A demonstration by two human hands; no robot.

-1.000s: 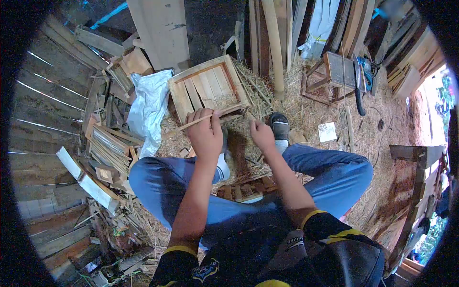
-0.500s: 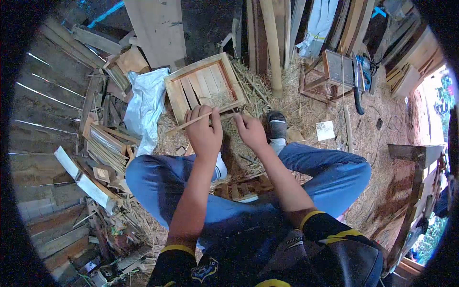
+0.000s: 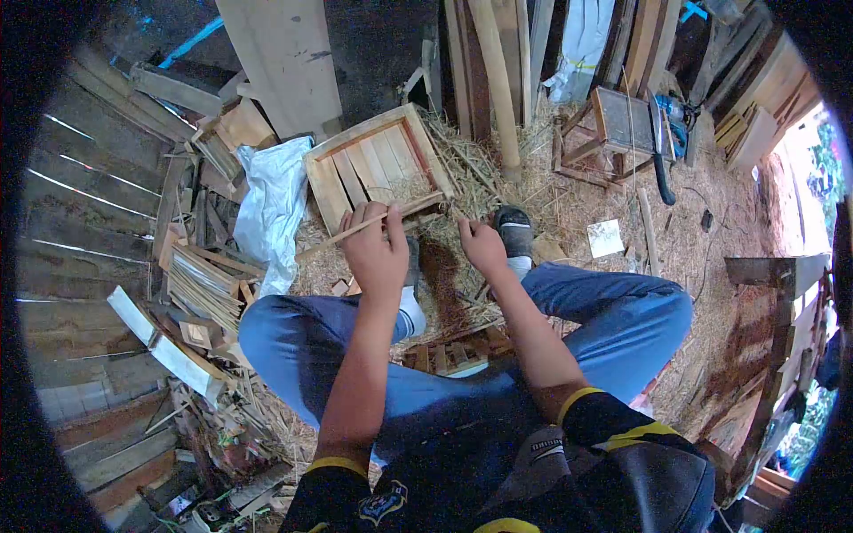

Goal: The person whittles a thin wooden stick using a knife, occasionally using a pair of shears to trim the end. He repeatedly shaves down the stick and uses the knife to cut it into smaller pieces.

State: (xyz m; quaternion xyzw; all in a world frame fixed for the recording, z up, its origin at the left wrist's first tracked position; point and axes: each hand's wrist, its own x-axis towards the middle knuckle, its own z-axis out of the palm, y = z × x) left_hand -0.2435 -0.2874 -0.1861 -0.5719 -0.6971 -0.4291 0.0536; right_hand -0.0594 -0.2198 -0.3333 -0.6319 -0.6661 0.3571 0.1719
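A thin wooden strip (image 3: 330,242) slants up to the right across the near edge of a wooden frame box (image 3: 362,138) with slats inside. My left hand (image 3: 376,246) is closed round the strip, fingers wrapped over it. My right hand (image 3: 484,246) is to the right of the strip's far end, its fingers curled together; whatever it pinches is too small to make out. The box lies tilted on the straw-strewn ground, just beyond my hands.
A white sack (image 3: 269,200) lies left of the box. To the right are a small wooden stool (image 3: 622,120), a long-bladed knife (image 3: 662,169) and a white square (image 3: 605,238). Boards stand at the back; wood scraps (image 3: 200,284) fill the left.
My right hand has moved away from the strip, a little right and toward me. My left hand still holds the strip and has shifted slightly.
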